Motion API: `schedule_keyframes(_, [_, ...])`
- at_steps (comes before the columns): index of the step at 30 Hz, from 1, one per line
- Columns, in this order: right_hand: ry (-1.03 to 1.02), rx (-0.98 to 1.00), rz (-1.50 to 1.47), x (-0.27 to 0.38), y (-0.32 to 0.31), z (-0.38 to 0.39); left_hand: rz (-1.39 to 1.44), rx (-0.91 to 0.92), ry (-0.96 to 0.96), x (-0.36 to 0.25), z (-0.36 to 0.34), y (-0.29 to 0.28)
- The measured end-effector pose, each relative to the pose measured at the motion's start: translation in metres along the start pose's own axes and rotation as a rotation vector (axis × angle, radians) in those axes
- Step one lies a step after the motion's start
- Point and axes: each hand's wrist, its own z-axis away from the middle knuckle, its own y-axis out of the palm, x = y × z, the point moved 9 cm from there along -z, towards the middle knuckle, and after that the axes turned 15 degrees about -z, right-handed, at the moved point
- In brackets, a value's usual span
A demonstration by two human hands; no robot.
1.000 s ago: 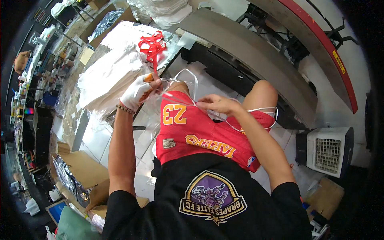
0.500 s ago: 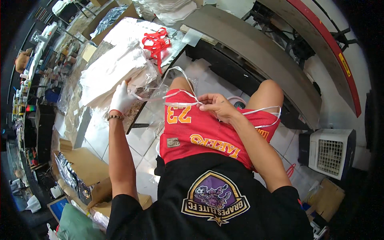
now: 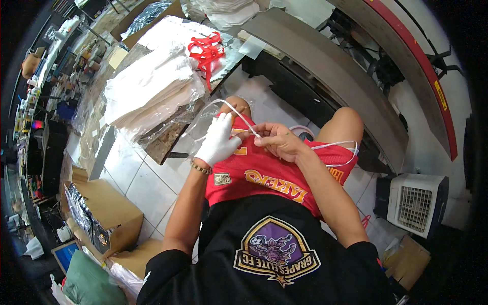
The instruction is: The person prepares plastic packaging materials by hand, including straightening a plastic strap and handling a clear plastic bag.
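My left hand (image 3: 219, 138), in a white glove with bare fingertips, is closed on a white cord (image 3: 233, 109) over my lap. My bare right hand (image 3: 272, 140) pinches the same cord just to the right, its fingertips close to those of my left hand. Part of the cord loops over my right thigh. Beneath both hands are red shorts (image 3: 226, 195) with yellow lettering. Thin clear plastic lies behind my left hand. On the table (image 3: 157, 151) at upper left, a stack of white fabric (image 3: 147, 91) in clear plastic sits beside tangled red straps (image 3: 206, 53).
A grey press platen (image 3: 325, 71) and a red-edged press part (image 3: 432, 86) span the upper right. A white-and-black cooler (image 3: 412, 203) stands at right. Open cardboard boxes (image 3: 119, 216) and a green bag (image 3: 94, 282) lie lower left; a cluttered shelf (image 3: 43, 91) runs along the far left.
My left hand went out leftward toward the fabric stack, then came back right to meet my right hand. The white cord loop shifted; the view moved slightly.
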Motion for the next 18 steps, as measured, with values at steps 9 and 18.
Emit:
schedule_keyframes(9, [-0.078, -0.107, -0.211, 0.001, -0.015, -0.007, 0.193, 0.192, -0.124, -0.004, 0.0, -0.006])
schedule_keyframes(18, [-0.207, -0.138, 0.347, 0.015, 0.006, -0.014, 0.043, 0.112, -0.101, -0.011, -0.001, -0.022])
